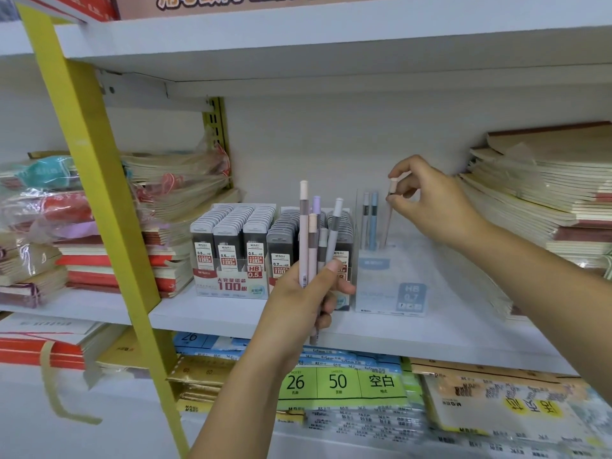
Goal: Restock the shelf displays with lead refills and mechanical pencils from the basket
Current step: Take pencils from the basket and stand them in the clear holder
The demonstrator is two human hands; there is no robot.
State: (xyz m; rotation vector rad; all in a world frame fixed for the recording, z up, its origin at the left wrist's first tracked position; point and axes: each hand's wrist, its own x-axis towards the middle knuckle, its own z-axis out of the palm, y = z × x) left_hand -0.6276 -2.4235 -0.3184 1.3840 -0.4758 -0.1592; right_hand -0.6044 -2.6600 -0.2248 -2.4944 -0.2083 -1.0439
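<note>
- Pink pencil point(389, 217): pinched at its cap by the right hand point(430, 203), tip lowered into the clear display point(397, 279) beside two blue pencils point(370, 220).
- Left hand point(298, 293): fist closed round a bundle of pencils point(313, 226), not yet placed.
- Lead refills point(238, 240): trays appear full.

Pencils point(313, 233) and refills point(238, 236)
Your pastel pencils stand bunched upright before the refills; at 2 o'clock a pink pencil point(388, 217) tilts, tip at the clear stand point(390, 279), beside two blue ones point(370, 220).
</note>
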